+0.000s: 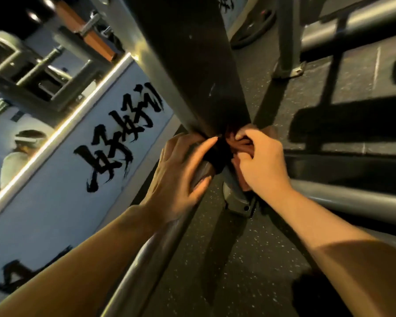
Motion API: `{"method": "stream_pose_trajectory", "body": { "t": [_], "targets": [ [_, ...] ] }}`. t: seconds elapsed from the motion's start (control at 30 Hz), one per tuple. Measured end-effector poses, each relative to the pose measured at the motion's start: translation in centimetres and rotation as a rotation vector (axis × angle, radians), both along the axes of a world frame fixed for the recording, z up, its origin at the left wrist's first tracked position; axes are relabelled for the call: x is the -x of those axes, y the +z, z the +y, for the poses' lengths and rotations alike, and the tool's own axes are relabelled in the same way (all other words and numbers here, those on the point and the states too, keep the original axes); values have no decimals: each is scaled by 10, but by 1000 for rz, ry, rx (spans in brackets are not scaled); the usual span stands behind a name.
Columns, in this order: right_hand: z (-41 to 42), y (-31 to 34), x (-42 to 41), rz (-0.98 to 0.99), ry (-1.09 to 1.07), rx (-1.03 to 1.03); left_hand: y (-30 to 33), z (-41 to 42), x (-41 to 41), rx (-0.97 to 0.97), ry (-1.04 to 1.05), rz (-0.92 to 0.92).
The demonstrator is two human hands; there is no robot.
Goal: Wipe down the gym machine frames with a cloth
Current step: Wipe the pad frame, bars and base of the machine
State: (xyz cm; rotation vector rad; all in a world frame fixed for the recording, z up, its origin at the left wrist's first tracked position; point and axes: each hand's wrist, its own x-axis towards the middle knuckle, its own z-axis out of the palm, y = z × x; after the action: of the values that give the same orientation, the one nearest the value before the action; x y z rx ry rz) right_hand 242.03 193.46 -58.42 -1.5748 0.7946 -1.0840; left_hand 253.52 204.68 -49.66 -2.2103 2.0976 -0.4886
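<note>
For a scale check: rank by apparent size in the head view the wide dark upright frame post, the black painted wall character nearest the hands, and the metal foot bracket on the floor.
1. dark upright frame post
2. black wall character
3. metal foot bracket, partly hidden

The post's nearness inflates it.

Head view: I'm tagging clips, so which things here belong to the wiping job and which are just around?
In the job:
- cloth, dark
- frame post
- left hand, on the grey tube
- right hand, pinching the cloth

Just around:
- wall lettering
- floor plate
- speckled floor
</note>
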Motion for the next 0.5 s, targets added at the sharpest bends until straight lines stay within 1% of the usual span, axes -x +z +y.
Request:
{"method": "stream_pose_trajectory", "body": {
  "t": [0.07,0.1,0.17,0.2,0.23,0.3,0.33,0.37,0.4,0.43,0.5],
  "targets": [
    [-6,3,10,-35,-70,-38,-1,1,17,-22,98,-90],
    [-3,8,14,-68,-101,-2,-1,1,27,-24,147,-100],
    [12,12,16,-89,-61,140,0,4,45,-64,217,-63],
    [17,7,13,-56,-7,195,0,6,50,-112,241,-34],
    [19,-2,8,4,52,204,1,8,54,-159,260,-15],
    [15,-16,5,149,109,121,3,10,61,-192,308,20],
    [12,-19,6,186,87,55,3,10,65,-180,340,46],
    [9,-18,9,162,25,-1,2,10,68,-160,359,64],
    [7,-12,11,98,-47,-30,0,9,71,-134,363,69],
    [8,-1,12,10,-121,-10,-3,9,74,-102,361,79],
    [15,18,7,-89,-173,156,-10,7,76,-23,359,146]
  ]
}}
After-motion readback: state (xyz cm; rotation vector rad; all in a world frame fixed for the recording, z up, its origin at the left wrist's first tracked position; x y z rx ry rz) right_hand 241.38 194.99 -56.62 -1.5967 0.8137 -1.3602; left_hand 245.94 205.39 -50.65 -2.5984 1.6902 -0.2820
